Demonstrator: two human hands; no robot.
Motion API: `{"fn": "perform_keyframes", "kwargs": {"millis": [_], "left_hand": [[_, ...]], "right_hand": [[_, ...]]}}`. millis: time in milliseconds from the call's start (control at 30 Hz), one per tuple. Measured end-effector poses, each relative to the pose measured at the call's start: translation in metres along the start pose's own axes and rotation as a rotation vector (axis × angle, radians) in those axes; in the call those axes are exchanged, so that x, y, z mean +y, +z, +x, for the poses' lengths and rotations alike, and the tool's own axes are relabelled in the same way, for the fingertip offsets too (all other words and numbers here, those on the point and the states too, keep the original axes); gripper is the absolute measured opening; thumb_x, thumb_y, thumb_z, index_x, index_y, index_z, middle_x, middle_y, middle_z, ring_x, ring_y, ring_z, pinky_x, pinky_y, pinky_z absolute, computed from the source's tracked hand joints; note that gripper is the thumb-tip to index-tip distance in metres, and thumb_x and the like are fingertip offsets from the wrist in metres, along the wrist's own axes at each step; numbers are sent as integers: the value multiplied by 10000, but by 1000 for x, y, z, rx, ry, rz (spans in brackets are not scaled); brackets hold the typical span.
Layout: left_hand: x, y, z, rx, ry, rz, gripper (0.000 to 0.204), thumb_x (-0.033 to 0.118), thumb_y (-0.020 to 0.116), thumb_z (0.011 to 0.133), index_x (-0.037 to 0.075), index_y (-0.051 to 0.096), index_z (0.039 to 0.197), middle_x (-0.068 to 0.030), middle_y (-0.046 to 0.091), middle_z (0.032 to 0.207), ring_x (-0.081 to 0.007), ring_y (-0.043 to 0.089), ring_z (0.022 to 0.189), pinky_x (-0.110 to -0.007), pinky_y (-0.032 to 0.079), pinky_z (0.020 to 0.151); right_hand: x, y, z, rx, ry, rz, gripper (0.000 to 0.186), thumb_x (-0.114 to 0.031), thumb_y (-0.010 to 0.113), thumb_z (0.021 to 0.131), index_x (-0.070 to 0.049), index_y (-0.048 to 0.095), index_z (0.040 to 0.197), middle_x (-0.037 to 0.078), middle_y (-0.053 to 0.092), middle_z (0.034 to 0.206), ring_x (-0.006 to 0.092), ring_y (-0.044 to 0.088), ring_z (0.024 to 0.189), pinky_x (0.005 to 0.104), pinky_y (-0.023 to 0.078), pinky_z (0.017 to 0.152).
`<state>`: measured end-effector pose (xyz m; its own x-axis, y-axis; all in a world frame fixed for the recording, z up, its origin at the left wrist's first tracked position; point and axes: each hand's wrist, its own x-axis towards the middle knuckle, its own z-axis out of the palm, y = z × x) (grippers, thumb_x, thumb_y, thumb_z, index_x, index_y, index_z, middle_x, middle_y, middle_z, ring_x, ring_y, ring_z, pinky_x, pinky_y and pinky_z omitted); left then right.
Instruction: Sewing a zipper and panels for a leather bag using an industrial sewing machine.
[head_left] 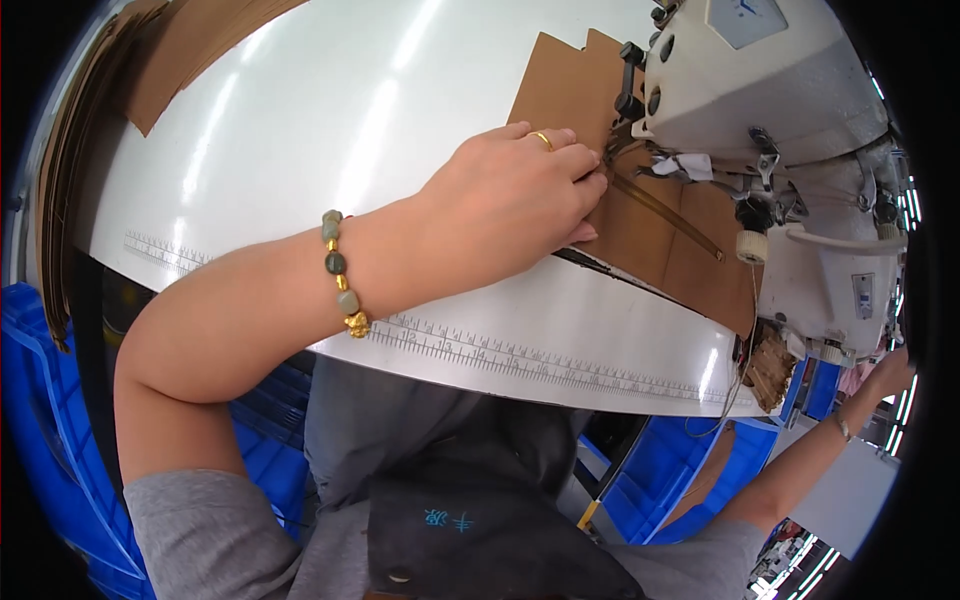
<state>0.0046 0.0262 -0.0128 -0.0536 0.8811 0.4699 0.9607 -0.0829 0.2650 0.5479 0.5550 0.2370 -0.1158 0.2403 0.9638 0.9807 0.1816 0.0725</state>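
My left hand (525,195) lies over a flat brown panel (560,85) on the white sewing machine table, close to the sewing machine's needle area. Its fingers are curled together, with the fingertips down at the panel; the grip underneath is partly covered by the hand. The panel runs under the sewing machine (765,85), and a dark line marks part of its near edge. A narrow brass-coloured strip (668,215) stretches across the panel. At the far right, my right hand (890,375) reaches up beside the machine; its fingers are too hidden near the picture's rim to read.
Stacked brown panels (75,170) stand at the table's left edge, with another brown piece (190,50) on top. A printed ruler (480,350) follows the front edge. Blue crates (655,475) sit below on both sides. Brown scraps (770,368) bunch beside the machine.
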Motion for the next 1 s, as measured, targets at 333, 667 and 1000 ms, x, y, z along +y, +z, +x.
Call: {"fn": "perform_keyframes", "kwargs": {"millis": [333, 667, 1000], "left_hand": [[3, 4, 4, -52, -29, 13, 364, 299, 748, 933, 65, 724, 1212, -45, 719, 1279, -222, 655, 1207, -347, 542, 1043], [2, 10, 3, -4, -14, 16, 364, 309, 762, 916, 57, 728, 1176, -39, 708, 1145, -215, 669, 1138, -350, 551, 974], [5, 9, 3, -49, -17, 51, 358, 321, 762, 908, 49, 740, 1139, -43, 696, 1077, -204, 676, 1110, -334, 543, 944]], "right_hand": [[11, 21, -148, -393, 658, 971, 438, -260, 565, 1081, 101, 642, 1316, 142, 687, 1255, 227, 673, 1115, 342, 558, 935], [9, 9, -163, -434, 599, 1011, 400, -214, 546, 1092, 96, 623, 1333, 163, 620, 1372, 271, 654, 1167, 384, 580, 977], [-47, -10, -192, -390, 676, 1142, 434, -222, 501, 1089, 59, 575, 1411, 150, 626, 1366, 275, 612, 1232, 417, 523, 1056]]}}
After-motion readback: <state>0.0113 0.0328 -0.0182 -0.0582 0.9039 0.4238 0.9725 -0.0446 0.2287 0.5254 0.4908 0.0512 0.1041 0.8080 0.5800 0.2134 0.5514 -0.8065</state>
